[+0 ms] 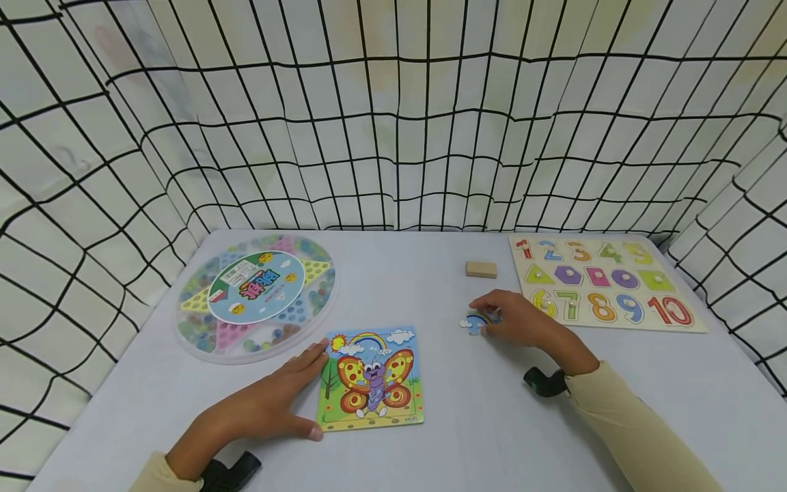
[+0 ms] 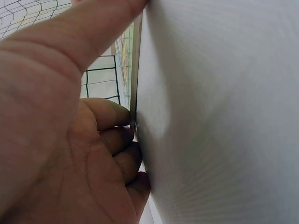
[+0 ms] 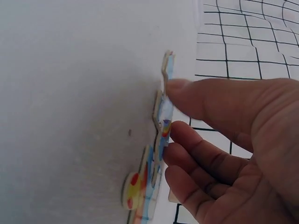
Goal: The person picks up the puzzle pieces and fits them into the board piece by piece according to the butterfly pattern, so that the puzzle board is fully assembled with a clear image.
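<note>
A square butterfly puzzle (image 1: 371,379) lies flat on the white table. Along its left edge rests my left hand (image 1: 264,403), the fingers at the upper corner and the thumb (image 1: 304,428) by the lower one. To the right, my right hand (image 1: 513,318) pinches a small blue puzzle piece (image 1: 473,322) with a rainbow and cloud on it, close to the tabletop. In the right wrist view the thumb presses on the puzzle piece (image 3: 164,109), with fingertips beside it. A yellow, red-spotted part (image 3: 132,191) shows lower down; what it belongs to I cannot tell.
At the back left lies a round marble game board (image 1: 203,335) with a printed label. A number and shape board (image 1: 615,328) lies at the right, beyond my right hand. A small wooden block (image 1: 481,269) sits near it. Black netting (image 1: 396,164) surrounds the table.
</note>
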`<state>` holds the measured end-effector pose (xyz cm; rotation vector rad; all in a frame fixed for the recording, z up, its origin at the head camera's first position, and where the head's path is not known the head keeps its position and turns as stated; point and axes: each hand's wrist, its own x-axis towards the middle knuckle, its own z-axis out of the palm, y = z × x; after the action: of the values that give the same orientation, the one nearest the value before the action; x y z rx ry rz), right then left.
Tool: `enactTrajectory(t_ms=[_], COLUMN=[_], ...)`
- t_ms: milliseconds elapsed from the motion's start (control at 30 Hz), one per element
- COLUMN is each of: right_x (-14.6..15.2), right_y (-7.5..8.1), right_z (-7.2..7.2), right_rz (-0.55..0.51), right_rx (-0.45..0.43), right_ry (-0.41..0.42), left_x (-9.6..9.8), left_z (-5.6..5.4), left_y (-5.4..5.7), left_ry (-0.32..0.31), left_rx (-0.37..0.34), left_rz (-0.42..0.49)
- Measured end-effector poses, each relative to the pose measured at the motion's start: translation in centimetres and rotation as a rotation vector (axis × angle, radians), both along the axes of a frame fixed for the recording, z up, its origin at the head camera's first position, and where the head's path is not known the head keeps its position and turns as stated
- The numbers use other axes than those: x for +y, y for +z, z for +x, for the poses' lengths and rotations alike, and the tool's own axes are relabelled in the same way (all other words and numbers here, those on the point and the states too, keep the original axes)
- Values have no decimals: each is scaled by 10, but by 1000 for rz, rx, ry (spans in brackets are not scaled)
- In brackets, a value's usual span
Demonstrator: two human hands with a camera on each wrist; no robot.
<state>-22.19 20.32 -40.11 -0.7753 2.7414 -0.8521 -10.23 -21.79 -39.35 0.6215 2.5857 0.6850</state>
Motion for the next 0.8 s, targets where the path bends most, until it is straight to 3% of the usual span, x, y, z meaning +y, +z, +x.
enactTrajectory(t_ms=[367, 800], right_x=[-3, -9], right_y=[-2, 5], right_z=[-3, -3], right_rz=[65, 6], right_rx=[66, 63], right_ry=[26, -18], left_x=[1, 2], left_z=[0, -1], left_y=[-1, 2], left_ry=[-4, -2], left_rx=[3, 2], left_rz=[2, 0])
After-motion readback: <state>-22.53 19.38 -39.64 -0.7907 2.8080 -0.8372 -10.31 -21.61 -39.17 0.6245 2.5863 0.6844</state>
